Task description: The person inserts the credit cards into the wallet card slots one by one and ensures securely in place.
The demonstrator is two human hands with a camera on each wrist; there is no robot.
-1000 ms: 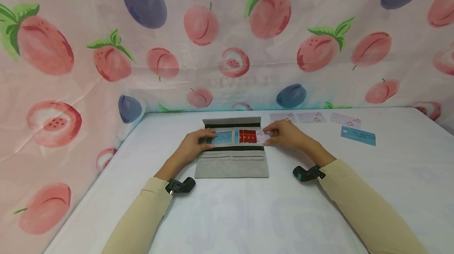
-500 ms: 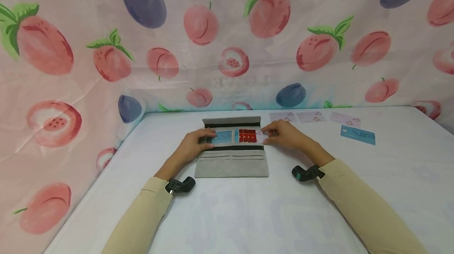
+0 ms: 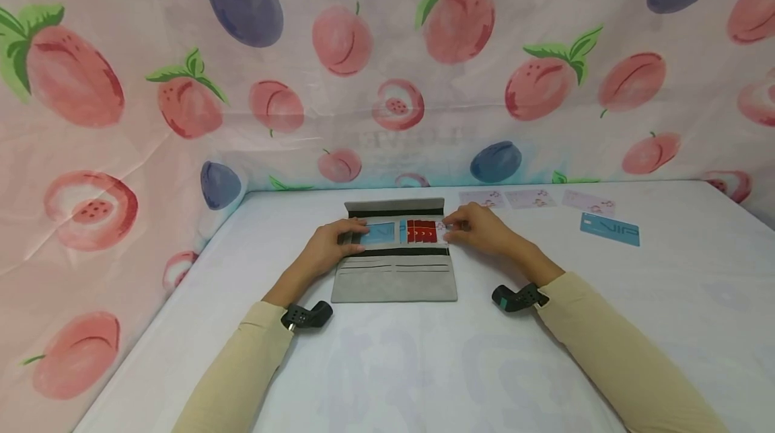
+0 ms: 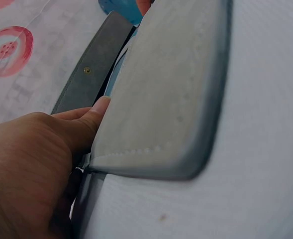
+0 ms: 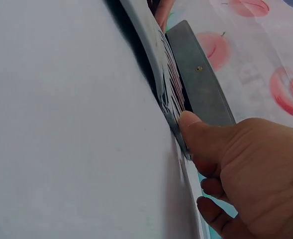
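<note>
A long grey wallet lies unfolded in the head view, its back flap raised. Its middle section shows a blue card behind a window on the left and red patterned pieces in slots on the right. My left hand grips the wallet's left end, thumb in front and fingers behind. At the right end, my right hand pinches a pale pink card; only a narrow strip of it shows past the red pieces. In the right wrist view the thumb presses at the stacked slot edges.
Behind and right of the wallet, three pale pink printed cards lie in a row on the white table. A blue VIP card lies in front of them. A fruit-print curtain hangs along the back and left.
My right hand has moved slightly left, and the pale pink card has slid further into the wallet, so less of it shows. The left hand keeps its place.
</note>
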